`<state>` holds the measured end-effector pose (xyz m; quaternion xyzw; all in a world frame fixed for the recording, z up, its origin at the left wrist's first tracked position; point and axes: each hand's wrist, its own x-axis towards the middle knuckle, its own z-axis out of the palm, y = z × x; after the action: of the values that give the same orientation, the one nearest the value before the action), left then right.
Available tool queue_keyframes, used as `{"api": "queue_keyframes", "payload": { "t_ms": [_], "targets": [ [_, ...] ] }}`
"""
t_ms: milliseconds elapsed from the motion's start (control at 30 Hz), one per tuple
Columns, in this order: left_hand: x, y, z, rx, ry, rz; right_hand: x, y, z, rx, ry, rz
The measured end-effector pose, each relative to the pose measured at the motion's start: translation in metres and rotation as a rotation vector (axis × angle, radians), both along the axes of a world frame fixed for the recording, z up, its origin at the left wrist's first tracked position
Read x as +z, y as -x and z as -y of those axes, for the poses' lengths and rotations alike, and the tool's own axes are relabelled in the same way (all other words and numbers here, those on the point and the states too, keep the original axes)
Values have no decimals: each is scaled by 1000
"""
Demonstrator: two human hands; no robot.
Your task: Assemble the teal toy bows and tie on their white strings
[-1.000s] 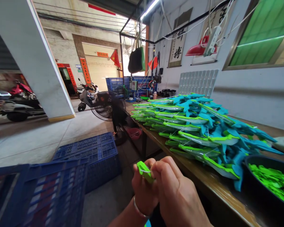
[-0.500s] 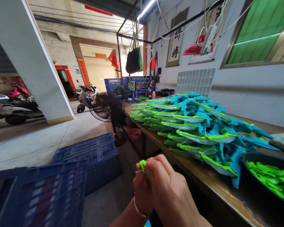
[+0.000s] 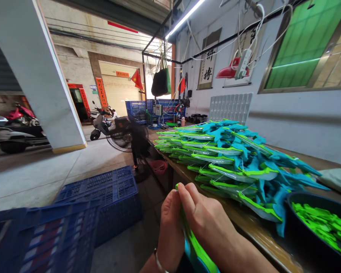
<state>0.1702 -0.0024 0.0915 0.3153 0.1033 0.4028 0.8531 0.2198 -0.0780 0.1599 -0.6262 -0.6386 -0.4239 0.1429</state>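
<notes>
Low in the middle of the head view, a lime-green and blue plastic toy piece (image 3: 199, 250) runs down between my hands. My left hand (image 3: 172, 223) is closed around its upper end, with a bracelet at the wrist. Pressed against that same end are the fingers of my right hand (image 3: 206, 216), also closed. Only a small green tip shows above the fingertips; my hands hide much of the rest. Just beyond them lies a pile of similar green-and-blue toy pieces (image 3: 227, 151), with clear film and thin cords visible among them.
A black tub (image 3: 294, 220) of loose green parts (image 3: 324, 227) stands right on the wooden table (image 3: 248, 231). Blue crates (image 3: 99, 185) fill the lower left. A floor fan (image 3: 125, 134) and pink basin (image 3: 158, 167) are beyond. A red lamp (image 3: 229, 71) hangs above.
My hands have turned more upright around the piece, and its long green and blue length now shows below them. The white cord end beside the green tip is now mostly hidden. The view has shifted slightly.
</notes>
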Motion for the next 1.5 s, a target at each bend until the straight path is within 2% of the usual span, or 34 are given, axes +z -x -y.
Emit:
{"api": "queue_keyframes", "payload": {
  "t_ms": [100, 200, 333, 467, 567, 667, 767, 833, 900, 1000, 1133, 1233, 1300, 1400, 1500],
  "targets": [
    [6, 0, 5, -21, 21, 31, 2, -7, -2, -9, 47, -30],
    [5, 2, 5, -48, -52, 27, 1, -16, -2, -5, 69, -66],
    [4, 9, -2, -102, -311, -101, -9, -33, -1, 4, 18, -121],
    [9, 18, -12, -160, -698, -277, -20, -41, -2, 27, -96, -117],
    [6, 23, -20, -210, -832, -329, -13, -35, 5, 133, -187, -265],
    [-3, 25, -28, -344, -765, -357, 5, -28, 19, 190, -383, -594],
    [-7, 28, -32, -361, -759, -302, 14, -27, 30, 179, -504, -927],
    [-6, 30, -29, -365, -795, -288, 10, -29, 33, 210, -492, -1124],
    [-3, 32, -24, -358, -803, -329, 1, -28, 33, 235, -466, -1233],
    [0, 33, -15, -306, -751, -376, -9, -20, 36, 230, -409, -1155],
    [0, 31, -7, -275, -662, -337, -18, -1, 43, 290, -263, -977],
    [-1, 31, -4, -214, -680, -295, -29, 6, 44, 301, -231, -1034],
    [-2, 32, -2, -198, -683, -272, -35, 6, 43, 322, -255, -1162],
    [-6, 34, 0, -251, -633, -223, -41, 2, 41, 346, -284, -1479],
    [-9, 35, 1, -335, -585, -171, -43, -1, 42, 407, -180, -1828]
  ]
}}
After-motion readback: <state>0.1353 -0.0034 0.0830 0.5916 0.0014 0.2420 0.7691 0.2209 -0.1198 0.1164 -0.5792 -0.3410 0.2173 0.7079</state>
